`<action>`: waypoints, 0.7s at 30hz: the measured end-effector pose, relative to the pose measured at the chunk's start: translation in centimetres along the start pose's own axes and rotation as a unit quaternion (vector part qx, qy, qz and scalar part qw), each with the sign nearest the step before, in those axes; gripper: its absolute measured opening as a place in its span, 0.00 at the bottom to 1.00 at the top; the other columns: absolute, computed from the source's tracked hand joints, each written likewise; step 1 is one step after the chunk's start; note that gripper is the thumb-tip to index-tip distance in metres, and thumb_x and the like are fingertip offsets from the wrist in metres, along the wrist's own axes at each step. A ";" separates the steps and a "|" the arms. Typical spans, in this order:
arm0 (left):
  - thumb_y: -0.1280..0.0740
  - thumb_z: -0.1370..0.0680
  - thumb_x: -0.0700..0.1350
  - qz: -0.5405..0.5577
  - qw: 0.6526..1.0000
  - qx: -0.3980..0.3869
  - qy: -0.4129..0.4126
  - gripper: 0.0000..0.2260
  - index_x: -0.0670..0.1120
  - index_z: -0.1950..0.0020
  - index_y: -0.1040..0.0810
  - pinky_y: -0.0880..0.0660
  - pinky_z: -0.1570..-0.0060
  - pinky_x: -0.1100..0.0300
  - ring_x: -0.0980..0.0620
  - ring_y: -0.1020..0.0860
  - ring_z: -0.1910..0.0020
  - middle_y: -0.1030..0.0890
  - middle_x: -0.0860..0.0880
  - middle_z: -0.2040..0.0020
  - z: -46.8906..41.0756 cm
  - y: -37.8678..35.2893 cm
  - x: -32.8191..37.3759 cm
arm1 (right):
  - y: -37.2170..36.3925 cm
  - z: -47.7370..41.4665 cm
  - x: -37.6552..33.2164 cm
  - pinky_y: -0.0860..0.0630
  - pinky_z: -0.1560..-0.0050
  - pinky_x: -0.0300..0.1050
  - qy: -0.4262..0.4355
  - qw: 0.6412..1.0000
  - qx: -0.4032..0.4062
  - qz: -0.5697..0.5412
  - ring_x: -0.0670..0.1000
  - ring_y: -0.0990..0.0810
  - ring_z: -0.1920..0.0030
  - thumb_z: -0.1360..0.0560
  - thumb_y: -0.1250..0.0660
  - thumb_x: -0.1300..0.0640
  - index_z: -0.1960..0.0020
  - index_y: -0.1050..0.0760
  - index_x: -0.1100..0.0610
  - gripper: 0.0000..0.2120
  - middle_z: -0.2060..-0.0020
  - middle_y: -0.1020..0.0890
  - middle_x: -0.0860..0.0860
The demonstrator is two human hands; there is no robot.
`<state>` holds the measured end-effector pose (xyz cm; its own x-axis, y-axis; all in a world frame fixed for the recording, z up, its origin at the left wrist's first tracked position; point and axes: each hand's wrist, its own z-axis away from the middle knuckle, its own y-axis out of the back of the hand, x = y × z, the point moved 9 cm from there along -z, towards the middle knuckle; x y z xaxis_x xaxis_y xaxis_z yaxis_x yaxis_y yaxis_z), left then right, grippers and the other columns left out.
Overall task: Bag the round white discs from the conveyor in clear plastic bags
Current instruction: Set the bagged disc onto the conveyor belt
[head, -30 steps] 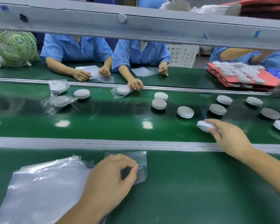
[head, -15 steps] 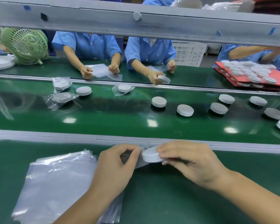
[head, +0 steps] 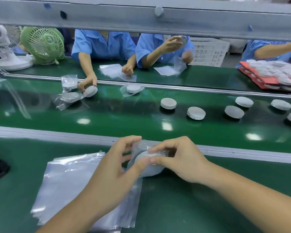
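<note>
Green surface (head: 175, 207) before the conveyor (head: 124, 118) carries a stack (head: 69, 182) of clear bags, and both hands meet above its far edge. Curled fingers (head: 129, 141) of the left hand (head: 118, 169) pinch an open bag (head: 139, 148), while the right hand (head: 180, 160) has its fingers (head: 161, 146) clamped on the disc (head: 149, 169) partly inside it, between the hands. Round, without a long axis, the blurred disc tilts, broad face up and leftward.

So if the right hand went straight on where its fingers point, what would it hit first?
Probably the left hand holding the bag, just beyond the disc the right hand grips; depth is unclear.
</note>
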<state>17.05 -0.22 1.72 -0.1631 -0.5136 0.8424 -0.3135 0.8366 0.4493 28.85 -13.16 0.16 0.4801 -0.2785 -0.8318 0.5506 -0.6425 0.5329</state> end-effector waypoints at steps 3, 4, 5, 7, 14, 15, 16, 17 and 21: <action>0.34 0.30 0.68 -0.428 0.893 -0.054 -0.131 0.33 0.67 0.25 0.37 0.39 0.31 0.45 0.46 0.39 0.22 0.30 0.51 0.24 4.1 1.9 -3.0 | 3.6 -2.5 1.2 0.30 0.55 0.26 -0.026 0.992 0.105 0.061 0.32 0.20 0.54 0.31 0.20 0.46 0.59 0.17 0.31 0.10 0.58 0.16 0.32; 0.36 0.32 0.58 -0.495 0.855 -0.099 -0.119 0.34 0.65 0.24 0.36 0.43 0.31 0.41 0.42 0.43 0.21 0.28 0.44 0.26 5.1 1.9 -5.0 | 5.2 -3.5 1.9 0.31 0.54 0.27 -0.043 0.986 0.147 0.071 0.32 0.21 0.53 0.31 0.20 0.44 0.60 0.18 0.30 0.10 0.57 0.17 0.33; 0.34 0.35 0.59 -0.523 0.836 -0.125 -0.111 0.37 0.62 0.25 0.34 0.46 0.30 0.40 0.40 0.47 0.20 0.26 0.41 0.28 6.0 1.9 -6.3 | 6.8 -4.5 2.5 0.31 0.55 0.28 -0.053 0.978 0.184 0.080 0.32 0.22 0.55 0.30 0.21 0.44 0.60 0.19 0.31 0.09 0.58 0.18 0.33; 0.39 0.30 0.71 -0.502 0.849 -0.154 -0.063 0.34 0.60 0.25 0.32 0.46 0.31 0.37 0.40 0.48 0.21 0.27 0.39 0.28 6.3 1.7 -8.1 | 9.8 -6.8 3.8 0.30 0.57 0.28 -0.059 0.961 0.248 0.110 0.31 0.23 0.60 0.28 0.22 0.48 0.57 0.18 0.35 0.08 0.59 0.17 0.33; 0.53 0.26 0.78 -0.547 0.828 -0.124 -0.012 0.37 0.59 0.31 0.23 0.42 0.34 0.38 0.33 0.26 0.33 0.26 0.38 0.29 3.9 2.6 -8.1 | 11.7 -14.7 12.5 0.26 0.53 0.44 -0.216 0.897 0.083 0.376 0.56 0.21 0.50 0.16 0.40 0.57 0.28 0.25 0.53 0.18 0.38 0.19 0.58; 0.51 0.25 0.77 -0.547 0.829 -0.116 -0.018 0.34 0.60 0.32 0.22 0.40 0.36 0.36 0.34 0.27 0.32 0.27 0.38 0.28 3.6 2.6 -7.6 | 10.7 -15.2 13.0 0.27 0.50 0.45 -0.202 0.896 0.035 0.393 0.56 0.22 0.48 0.15 0.41 0.54 0.26 0.28 0.49 0.19 0.36 0.21 0.57; 0.50 0.23 0.75 -0.541 0.834 -0.101 -0.030 0.31 0.60 0.33 0.21 0.39 0.36 0.37 0.36 0.27 0.31 0.27 0.40 0.27 3.1 2.3 -6.8 | 10.3 -15.5 13.4 0.27 0.42 0.49 -0.195 0.892 0.009 0.408 0.57 0.22 0.42 0.15 0.41 0.49 0.24 0.31 0.43 0.20 0.35 0.22 0.55; 0.48 0.22 0.73 -0.530 0.842 -0.089 -0.044 0.27 0.62 0.35 0.20 0.35 0.37 0.38 0.39 0.25 0.31 0.26 0.43 0.28 2.7 1.9 -6.0 | 10.4 -15.6 13.9 0.31 0.33 0.58 -0.199 0.883 0.006 0.425 0.58 0.24 0.35 0.16 0.42 0.45 0.23 0.34 0.39 0.21 0.33 0.24 0.53; 0.31 0.28 0.64 -0.453 0.881 -0.098 -0.089 0.08 0.66 0.52 0.15 0.20 0.54 0.55 0.54 0.18 0.50 0.17 0.64 0.47 0.4 -0.3 -3.5 | 11.5 -14.6 15.6 0.22 0.44 0.54 -0.186 0.861 0.005 0.474 0.61 0.22 0.44 0.17 0.39 0.50 0.29 0.32 0.51 0.18 0.36 0.25 0.60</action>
<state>17.32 1.24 -1.47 -0.0783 -0.9952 0.0584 -0.2254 0.0747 0.9714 52.66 -14.45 -4.45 0.4574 -0.8891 -0.0175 0.0245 -0.0071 0.9997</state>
